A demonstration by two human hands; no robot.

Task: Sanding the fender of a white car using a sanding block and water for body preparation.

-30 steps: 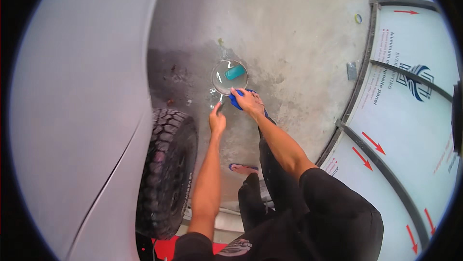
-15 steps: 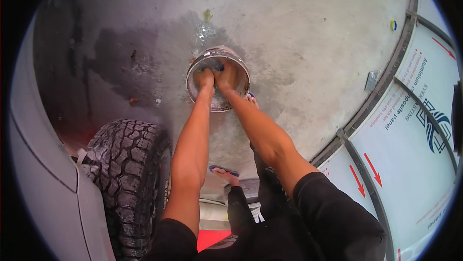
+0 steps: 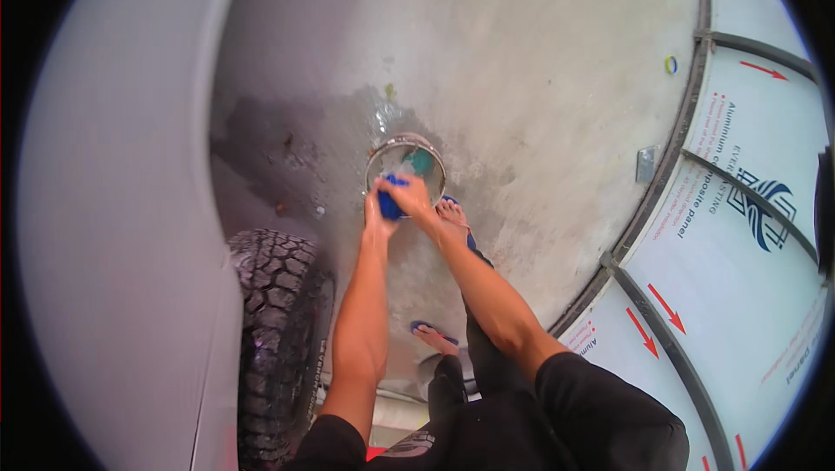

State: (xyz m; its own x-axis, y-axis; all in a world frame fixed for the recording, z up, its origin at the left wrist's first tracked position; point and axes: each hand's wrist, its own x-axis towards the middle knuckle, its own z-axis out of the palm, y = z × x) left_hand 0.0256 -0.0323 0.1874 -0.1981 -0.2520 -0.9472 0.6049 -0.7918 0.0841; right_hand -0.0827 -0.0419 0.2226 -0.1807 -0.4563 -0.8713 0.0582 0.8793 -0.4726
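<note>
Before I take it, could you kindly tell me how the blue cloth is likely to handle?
Probably floppy: the blue cloth bunches between the left hand and right hand. It may be slippery and heavy for its size, being held over a bucket beside wet-looking floor.

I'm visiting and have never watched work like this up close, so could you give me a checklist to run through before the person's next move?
1. Left hand gripping the blue cloth: ok.
2. Right hand gripping it too: ok.
3. Bucket standing upright on the floor: ok.
4. Floor around the bucket dry: not ok; dark, shiny patches look wet.
5. Turquoise object in the bucket identifiable: cannot tell; blurred.
6. Cloth free of water: cannot tell.
</note>
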